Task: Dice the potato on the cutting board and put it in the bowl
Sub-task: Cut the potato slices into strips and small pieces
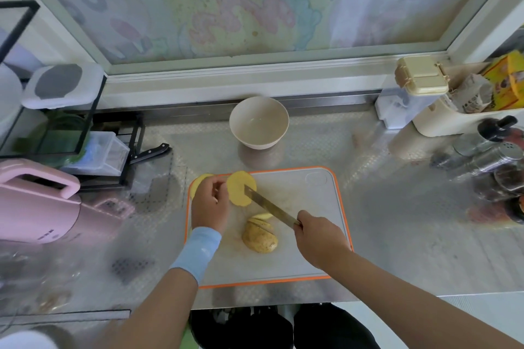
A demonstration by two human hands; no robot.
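A grey cutting board (309, 207) with an orange rim lies on the steel counter. Two yellow potato slices lie at its far left: one (239, 185) under the knife tip, another (198, 180) partly hidden behind my left hand (209, 201). My left hand rests by the slices, fingertips touching the nearer one. My right hand (317, 238) grips the knife (269, 205) by its handle, blade pointing up-left onto the slice. The uncut potato piece (259, 236), skin up and partly sliced, sits mid-board. An empty beige bowl (258, 122) stands behind the board.
A pink appliance (37, 204) and a black rack with a second knife (150, 153) stand left. Metal shakers and jars (493, 156) crowd the right. A cream container (422, 79) sits at the back right. The counter edge runs just below the board.
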